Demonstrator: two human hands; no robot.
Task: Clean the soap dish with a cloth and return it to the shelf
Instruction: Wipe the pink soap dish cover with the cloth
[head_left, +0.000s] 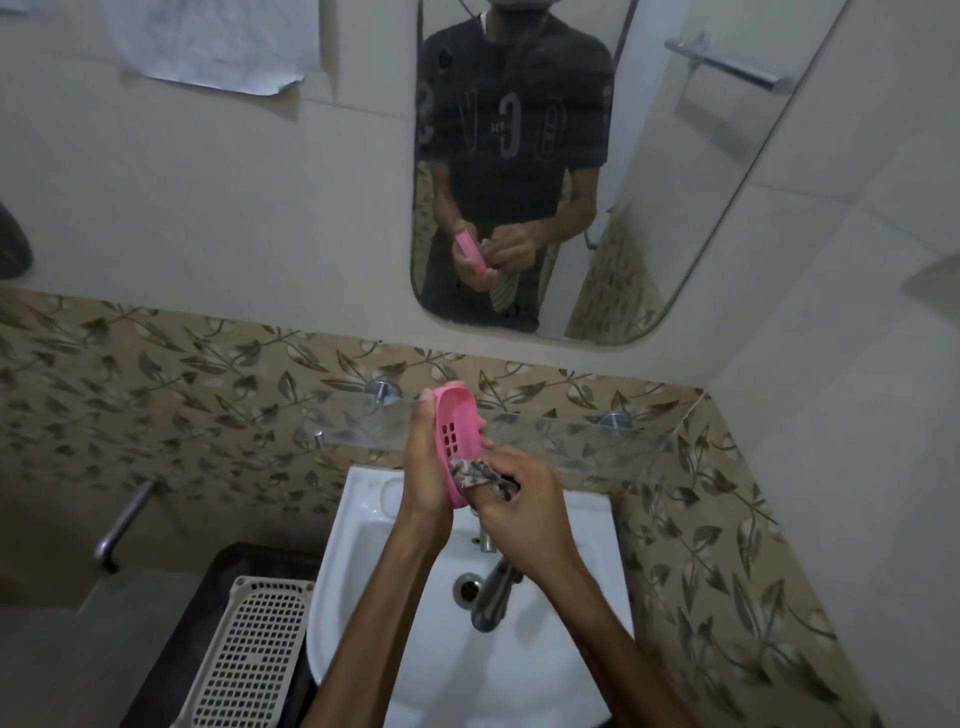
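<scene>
Pink plastic, oval and slotted at its base, the soap dish (453, 441) is held up on edge above the white ceramic washbasin (363, 525), just in front of the clear glass shelf (571, 431) fixed to the wall on round metal mounts. The left hand (423, 480) has it in a close grip, thumb along the far rim and fingers wrapped behind the back, so the hollow side faces right. The right hand (524, 506) is bunched tightly around a patterned grey cloth (480, 473), a wad of which is pressed against the lower inside of the dish. Both forearms reach in from the bottom over the basin, where a chrome tap (493, 592) and the round drain (469, 588) show beneath them. A pale grey plastic basket with a gridded wall (249, 654) stands to the left of the basin, near a chrome pipe (124, 525) coming off the leaf-patterned brown tiles (156, 395). Above, the rounded wall mirror (675, 208) reflects the person's dark printed T-shirt, the dish and the hanging cloth.
</scene>
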